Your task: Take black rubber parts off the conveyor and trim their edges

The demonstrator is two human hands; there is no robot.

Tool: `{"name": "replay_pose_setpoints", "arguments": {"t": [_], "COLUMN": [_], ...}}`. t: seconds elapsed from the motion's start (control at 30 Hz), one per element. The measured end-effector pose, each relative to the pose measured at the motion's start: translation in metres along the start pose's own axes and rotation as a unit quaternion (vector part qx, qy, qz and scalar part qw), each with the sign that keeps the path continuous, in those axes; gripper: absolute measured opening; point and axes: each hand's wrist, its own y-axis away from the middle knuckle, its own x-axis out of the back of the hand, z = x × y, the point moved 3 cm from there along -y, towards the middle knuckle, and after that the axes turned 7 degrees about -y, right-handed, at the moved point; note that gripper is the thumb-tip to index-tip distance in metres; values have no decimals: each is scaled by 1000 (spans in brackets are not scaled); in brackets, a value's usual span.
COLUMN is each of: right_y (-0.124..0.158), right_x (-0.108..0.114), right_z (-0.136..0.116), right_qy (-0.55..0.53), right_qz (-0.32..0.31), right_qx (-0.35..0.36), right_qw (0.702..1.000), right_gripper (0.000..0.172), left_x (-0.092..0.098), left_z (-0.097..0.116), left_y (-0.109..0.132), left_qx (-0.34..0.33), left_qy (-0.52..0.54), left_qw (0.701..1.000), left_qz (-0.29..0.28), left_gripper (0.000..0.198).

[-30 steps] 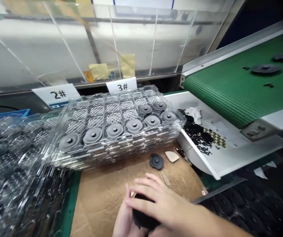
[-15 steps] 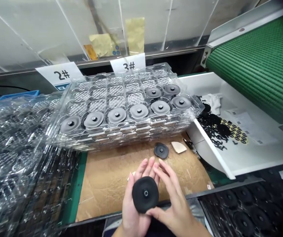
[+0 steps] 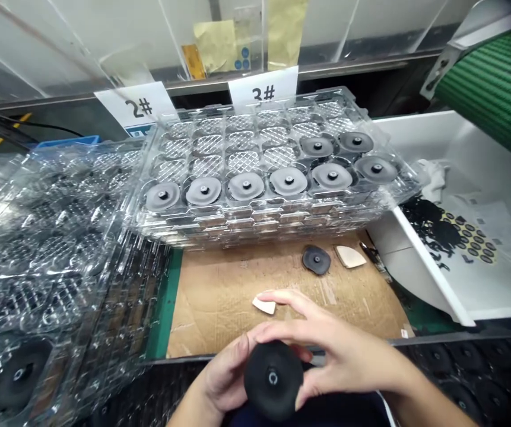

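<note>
Both my hands hold one round black rubber disc (image 3: 273,379) with a small centre hole, low in the view. My left hand (image 3: 222,376) cups it from the left with its thumb on the rim. My right hand (image 3: 339,356) grips it from the right, fingers curled over the top. Behind them lies a brown cardboard sheet (image 3: 219,296) with a loose black disc (image 3: 316,259) and two pale wedge pieces (image 3: 264,305). Further back a stack of clear plastic trays (image 3: 219,219) holds several grey discs (image 3: 289,181) in its front pockets.
Empty clear trays (image 3: 37,255) are piled at the left. A white bin (image 3: 419,267) with small black rings stands at the right, below a green conveyor belt (image 3: 500,95). Labels "2#" (image 3: 137,107) and "3#" (image 3: 263,92) stand behind the trays. Black discs in trays fill the lower right.
The disc and both hands have come lower and nearer to me. My right hand now curls over the disc's top. The view has tilted down and shifted left.
</note>
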Motion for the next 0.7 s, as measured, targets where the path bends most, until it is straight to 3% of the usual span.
{"name": "replay_pose_setpoints", "arguments": {"t": [0.13, 0.23, 0.3, 0.37, 0.47, 0.7], "right_y": [-15, -23, -25, -25, -21, -29], "right_x": [-12, -18, -19, -20, -26, -56], "right_z": [1, 6, 16, 32, 62, 103], "right_qy": [-7, -22, -15, 45, 159, 239], "right_qz": [-43, -38, 8, 99, 224, 284], "right_qx": [2, -7, -18, -48, -101, -128], "right_qw": [999, 999, 1000, 993, 956, 920], "right_gripper": [54, 54, 52, 45, 36, 40], "left_x": [8, 15, 20, 28, 41, 57], "left_z": [-5, -9, -9, -6, 0, 8], "left_y": [14, 21, 25, 28, 32, 42], "left_qx": [19, 7, -16, -65, -146, -215], "left_qy": [7, 32, 55, 94, 145, 165], "left_qw": [1000, 999, 998, 992, 973, 946], "left_qz": [11, 17, 23, 51, 107, 175], "left_gripper": [60, 59, 55, 48, 38, 34]}}
